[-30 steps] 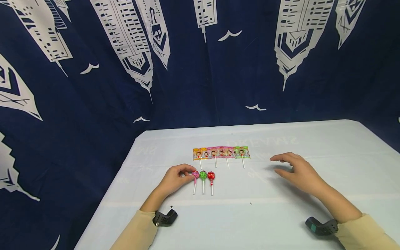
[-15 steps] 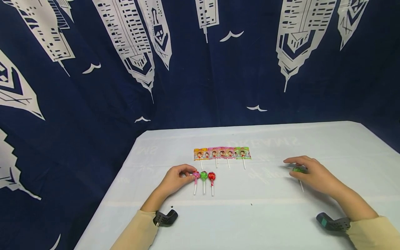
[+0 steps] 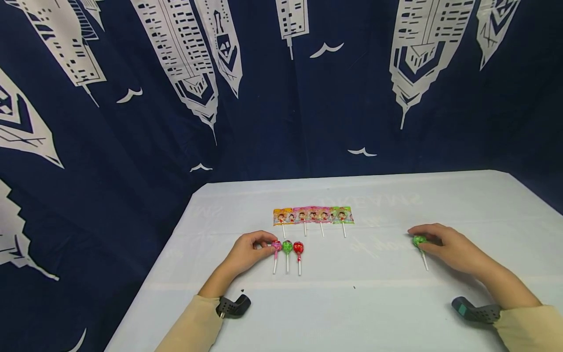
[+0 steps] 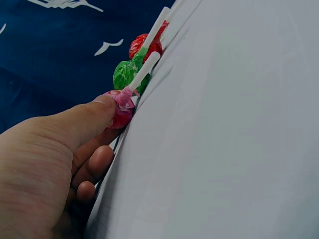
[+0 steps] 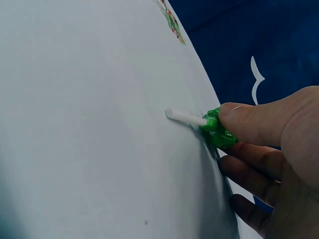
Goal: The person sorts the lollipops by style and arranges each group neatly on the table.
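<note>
My left hand (image 3: 247,252) pinches the head of a pink-wrapped lollipop (image 3: 276,246) lying on the white table. Right of it lie a green-wrapped lollipop (image 3: 287,247) and a red-wrapped lollipop (image 3: 298,248), side by side with sticks toward me. Far to the right, my right hand (image 3: 457,250) holds a second green lollipop (image 3: 420,240) by its head between thumb and fingers. In the right wrist view the white stick (image 5: 185,118) of that lollipop points away from the hand. The left wrist view shows the thumb (image 4: 92,119) on the pink wrapper.
Behind the three lollipops, a row of flat-packed lollipops (image 3: 312,215) in orange, pink and green wrappers lies on the white table (image 3: 360,322). A dark blue curtain (image 3: 281,107) with white building prints hangs beyond the table's far edge. Each wrist carries a dark strapped device (image 3: 234,306).
My right hand has moved right, and a green lollipop now shows in its fingers. My left hand has stayed on the pink lollipop.
</note>
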